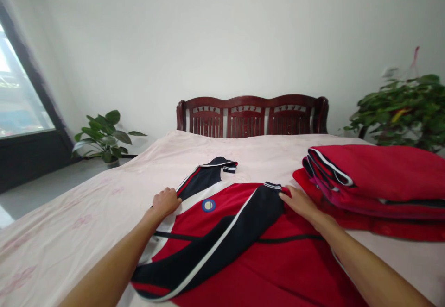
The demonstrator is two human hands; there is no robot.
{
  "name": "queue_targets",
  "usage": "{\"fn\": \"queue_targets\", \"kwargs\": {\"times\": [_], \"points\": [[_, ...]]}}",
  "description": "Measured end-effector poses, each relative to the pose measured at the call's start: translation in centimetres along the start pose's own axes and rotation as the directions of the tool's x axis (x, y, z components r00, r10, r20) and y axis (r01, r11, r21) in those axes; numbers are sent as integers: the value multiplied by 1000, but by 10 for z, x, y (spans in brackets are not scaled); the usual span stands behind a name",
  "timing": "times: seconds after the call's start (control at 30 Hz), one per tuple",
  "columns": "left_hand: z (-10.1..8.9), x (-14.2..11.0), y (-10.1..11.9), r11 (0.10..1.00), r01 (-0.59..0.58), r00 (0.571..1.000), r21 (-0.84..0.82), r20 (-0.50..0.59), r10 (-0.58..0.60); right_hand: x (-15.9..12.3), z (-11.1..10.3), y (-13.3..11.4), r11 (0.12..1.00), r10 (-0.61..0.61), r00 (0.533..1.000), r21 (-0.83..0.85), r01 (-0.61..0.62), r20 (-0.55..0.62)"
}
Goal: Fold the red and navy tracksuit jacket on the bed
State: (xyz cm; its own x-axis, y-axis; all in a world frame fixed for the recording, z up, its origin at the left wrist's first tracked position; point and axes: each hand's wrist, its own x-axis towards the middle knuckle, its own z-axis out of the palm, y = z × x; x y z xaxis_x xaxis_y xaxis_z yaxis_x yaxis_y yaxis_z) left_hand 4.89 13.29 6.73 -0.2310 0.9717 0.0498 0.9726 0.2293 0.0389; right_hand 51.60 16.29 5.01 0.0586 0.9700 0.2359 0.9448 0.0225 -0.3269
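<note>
A red, navy and white track jacket (222,223) with a round blue-rimmed badge lies spread on the bed. One navy sleeve is folded diagonally across its red body, its striped cuff at the far right edge. The other sleeve extends away from me, bent over near its cuff. My left hand (167,202) is closed on the jacket's left edge, by the white panel and the far sleeve; its fingertips are partly hidden. At the right edge, beside the striped cuff, my right hand (299,201) pinches the jacket's cloth between thumb and fingers.
A stack of folded red garments (382,172) sits on the bed to the right, close to my right forearm. Beneath everything is a pale pink bedsheet (86,223). A dark wooden headboard (246,117) stands at the back, with a potted plant (107,135) left and leafy plant (403,112) right.
</note>
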Motion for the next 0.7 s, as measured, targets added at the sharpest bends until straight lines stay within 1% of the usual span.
{"fn": "queue_targets", "kwargs": {"times": [0.1,0.13,0.17,0.23,0.3,0.33,0.4,0.47,0.5,0.53,0.6,0.7], "points": [[24,11,5,997,81,997,14,-11,-81,25,18,2,975,196,980,-113,-192,21],[31,12,4,996,92,996,12,-16,-92,29,20,3,962,241,970,-142,-235,26],[37,14,2,995,95,995,8,-21,-95,33,22,3,952,262,964,-175,-252,39],[45,15,-3,997,82,996,-7,-24,-82,36,25,3,953,237,967,-217,-213,90],[48,17,-9,998,57,998,-26,-20,-58,37,26,1,962,179,974,-230,-144,137],[48,18,-12,998,43,999,-35,-22,-44,37,27,1,965,142,980,-242,-105,139],[45,23,-18,999,12,999,-47,-49,-15,40,25,0,955,44,994,-297,-12,101],[40,30,-24,999,-13,993,-45,-118,8,50,22,0,922,-73,997,-380,76,23],[37,34,-26,999,-22,987,-35,-161,17,56,19,0,905,-113,993,-414,94,-21],[33,39,-27,999,-28,979,-16,-202,24,64,17,-1,895,-133,989,-436,91,-67],[26,50,-26,999,-13,966,41,-259,24,81,15,-7,888,-116,983,-458,37,-145],[19,60,-20,993,38,954,113,-300,-3,94,16,-25,888,-13,983,-453,-73,-186]]}}
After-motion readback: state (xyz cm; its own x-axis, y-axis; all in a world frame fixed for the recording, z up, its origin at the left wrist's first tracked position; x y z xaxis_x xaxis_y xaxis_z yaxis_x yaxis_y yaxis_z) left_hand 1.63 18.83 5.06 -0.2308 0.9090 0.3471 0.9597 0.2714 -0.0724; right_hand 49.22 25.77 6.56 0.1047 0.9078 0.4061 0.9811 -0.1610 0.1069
